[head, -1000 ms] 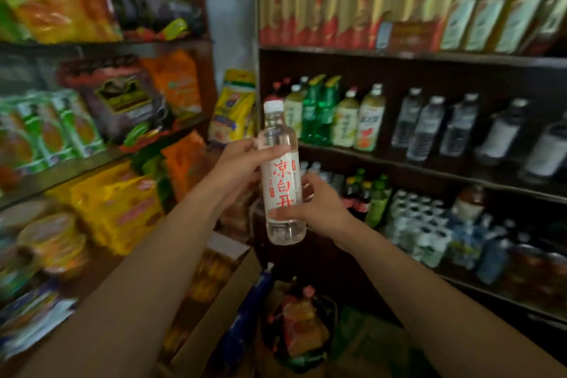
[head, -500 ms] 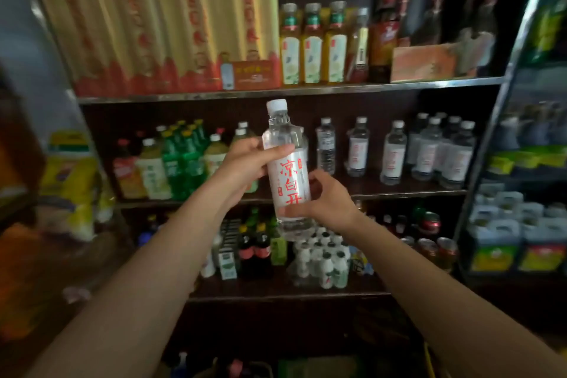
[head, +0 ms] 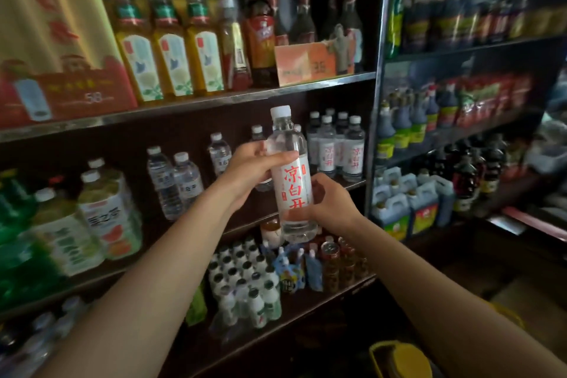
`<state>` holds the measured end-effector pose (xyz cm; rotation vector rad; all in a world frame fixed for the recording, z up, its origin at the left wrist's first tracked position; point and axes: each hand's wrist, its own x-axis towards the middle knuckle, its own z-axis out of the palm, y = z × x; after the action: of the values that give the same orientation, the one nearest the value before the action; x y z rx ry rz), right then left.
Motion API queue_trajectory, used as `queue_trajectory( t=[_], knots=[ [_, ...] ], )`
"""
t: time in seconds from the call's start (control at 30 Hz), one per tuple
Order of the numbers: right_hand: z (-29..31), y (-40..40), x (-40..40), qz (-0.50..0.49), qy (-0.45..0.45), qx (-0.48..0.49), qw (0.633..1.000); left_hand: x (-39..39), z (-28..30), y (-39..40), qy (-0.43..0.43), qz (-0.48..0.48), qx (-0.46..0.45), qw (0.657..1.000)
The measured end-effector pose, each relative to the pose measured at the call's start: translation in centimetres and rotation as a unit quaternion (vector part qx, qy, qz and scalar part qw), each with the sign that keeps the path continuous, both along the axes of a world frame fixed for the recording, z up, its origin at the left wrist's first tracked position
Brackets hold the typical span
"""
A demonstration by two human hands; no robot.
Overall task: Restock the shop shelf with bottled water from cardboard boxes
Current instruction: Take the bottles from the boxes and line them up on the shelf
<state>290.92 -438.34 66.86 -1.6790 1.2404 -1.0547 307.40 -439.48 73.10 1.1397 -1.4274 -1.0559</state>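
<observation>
Two bare forearms reach up from the bottom of the view and meet at a single water bottle (head: 293, 181), held upright and slightly tilted in front of the shelving. Left hand (head: 251, 169) wraps the upper body of the bottle, just below the shoulder, thumb across the front above the label. Right hand (head: 329, 204) clasps the lower body from the right side, fingers curled behind the label's bottom half. Both hands closed on the bottle; its base hangs free below the right hand, touching no shelf. White cap on top, white label with red characters facing the camera. Beyond it, the middle shelf (head: 352, 184) carries a cluster of matching bottles (head: 337, 147) at its right end, just behind and to the right of the held one. Further left on the same shelf stand smaller clear water bottles (head: 175, 181), then large pale tea bottles (head: 104, 212). The shelf below holds a pack of small white-capped bottles (head: 245, 279) and a few cans (head: 331, 258). The upper shelf (head: 214, 100) bears yellow drink bottles (head: 171, 43) and dark glass bottles (head: 303, 9). To the right, a second rack (head: 376, 70) with dark sauce bottles, blurred.
</observation>
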Motion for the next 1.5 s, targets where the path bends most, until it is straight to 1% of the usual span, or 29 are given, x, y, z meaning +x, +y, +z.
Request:
queue_trajectory(
  t=[0.2, 0.37, 0.63, 0.9, 1.03, 1.27, 1.33, 1.4, 1.5],
  knots=[
    [-1.5, -6.6, -3.6, -0.037, 0.022, 0.001, 0.999, -3.8, -1.1, -6.8, -0.009, -0.018, 0.001, 1.000],
    [-1.9, -11.6, -6.2, -0.049, 0.044, -0.007, 0.998, -6.8, -1.9, -12.6, -0.018, -0.018, -0.003, 1.000],
    [-4.3, -18.5, -8.4, -0.066, 0.063, -0.007, 0.996, -9.2, -4.4, -19.6, -0.046, -0.012, -0.009, 0.999],
    [-7.3, -22.7, -9.4, -0.106, 0.068, 0.014, 0.992, -11.5, -7.9, -24.3, -0.059, -0.027, 0.013, 0.998],
    [-8.6, -24.6, -9.8, -0.107, 0.067, 0.007, 0.992, -12.1, -9.4, -26.4, -0.078, -0.024, 0.017, 0.997],
    [-10.6, -28.1, -10.2, -0.131, 0.067, 0.007, 0.989, -12.3, -11.3, -29.3, -0.059, -0.013, 0.038, 0.997],
    [-11.0, -28.8, -10.3, -0.139, 0.071, 0.007, 0.988, -12.5, -11.5, -29.8, -0.061, -0.007, 0.031, 0.998],
    [-11.3, -29.6, -10.2, -0.155, 0.101, -0.005, 0.983, -12.9, -11.5, -30.5, -0.076, 0.011, 0.018, 0.997],
    [-11.6, -30.4, -10.1, -0.190, 0.138, -0.010, 0.972, -13.4, -11.5, -31.6, -0.128, 0.052, -0.018, 0.990]
  ],
)
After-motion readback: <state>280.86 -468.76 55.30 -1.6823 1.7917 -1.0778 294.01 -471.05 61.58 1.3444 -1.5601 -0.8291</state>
